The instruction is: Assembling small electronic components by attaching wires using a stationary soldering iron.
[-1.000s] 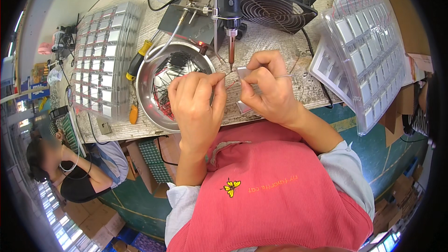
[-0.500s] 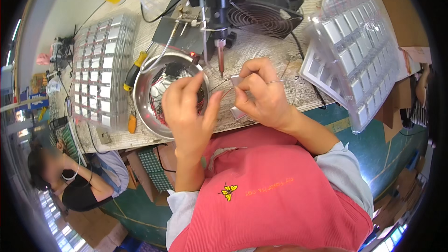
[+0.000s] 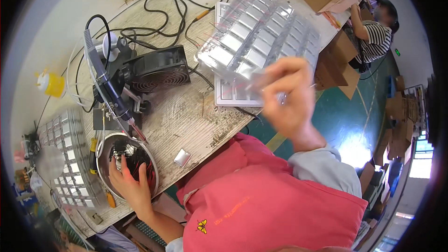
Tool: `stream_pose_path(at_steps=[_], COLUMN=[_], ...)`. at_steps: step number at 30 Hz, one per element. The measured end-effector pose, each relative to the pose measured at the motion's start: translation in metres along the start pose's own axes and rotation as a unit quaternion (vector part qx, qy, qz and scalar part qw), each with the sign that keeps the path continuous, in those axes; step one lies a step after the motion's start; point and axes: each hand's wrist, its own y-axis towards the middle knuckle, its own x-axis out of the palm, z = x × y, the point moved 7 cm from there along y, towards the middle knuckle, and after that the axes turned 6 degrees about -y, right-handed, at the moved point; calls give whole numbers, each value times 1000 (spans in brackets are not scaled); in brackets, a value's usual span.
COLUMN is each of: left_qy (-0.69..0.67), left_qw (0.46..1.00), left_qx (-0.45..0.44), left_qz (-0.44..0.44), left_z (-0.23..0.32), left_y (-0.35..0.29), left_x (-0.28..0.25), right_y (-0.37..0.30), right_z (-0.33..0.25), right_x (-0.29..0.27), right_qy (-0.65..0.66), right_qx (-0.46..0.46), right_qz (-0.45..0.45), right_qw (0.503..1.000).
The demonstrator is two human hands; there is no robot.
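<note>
My left hand (image 3: pixel 132 183) reaches into a round metal bowl (image 3: pixel 154 151) with its fingers apart, over a bundle of thin black and red wires (image 3: pixel 134 155). Whether its fingertips touch the wires is unclear. My right hand (image 3: pixel 291 98) is raised at the near edge of a stacked clear plastic tray (image 3: pixel 254 32) with rows of flat silver pouches. Its fingers are curled together and blurred, with a small shiny bit between them that I cannot make out. One silver pouch (image 3: pixel 182 157) lies alone by the table's front edge.
A soldering iron (image 3: pixel 116 102) on a stand points down at the bowl's rim, beside a black fan (image 3: pixel 161 70). Another pouch tray (image 3: pixel 70 158), a yellow-black screwdriver (image 3: pixel 93 156) and a yellow bottle (image 3: pixel 50 84) are at the left. Another person (image 3: pixel 375 37) sits far right.
My hands have parted: the left went down into the bowl, the right moved out to the right-hand tray. The pouch near my right hand now lies on the table. The view has swung right.
</note>
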Motion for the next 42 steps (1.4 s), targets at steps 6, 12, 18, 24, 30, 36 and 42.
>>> stream_pose_path(at_steps=[6,12,18,24,30,36,42], left_qy=[12,15,7,7,-25,-64,-114], left_qw=[1000,1000,1000,1000,996,990,986], left_qx=[11,14,9,12,-15,-38,-72], left_qz=[-2,0,1,12,79,117,103], left_z=[2,7,3,-3,-22,-22,-24], left_y=[0,-3,-6,-6,-16,-13,-17], left_x=[8,6,5,1,-15,-27,-32], right_y=[24,20,19,14,20,5,0], right_z=[113,172,157,145,117,170,191], right_x=[-24,8,13,17,36,23,22], right_qy=[31,36,-7,-81,-193,-115,-10], right_qx=[160,157,140,169,12,115,147], right_qz=[40,11,-27,-49,-100,-191,-206], right_qw=[986,987,990,981,976,968,967])
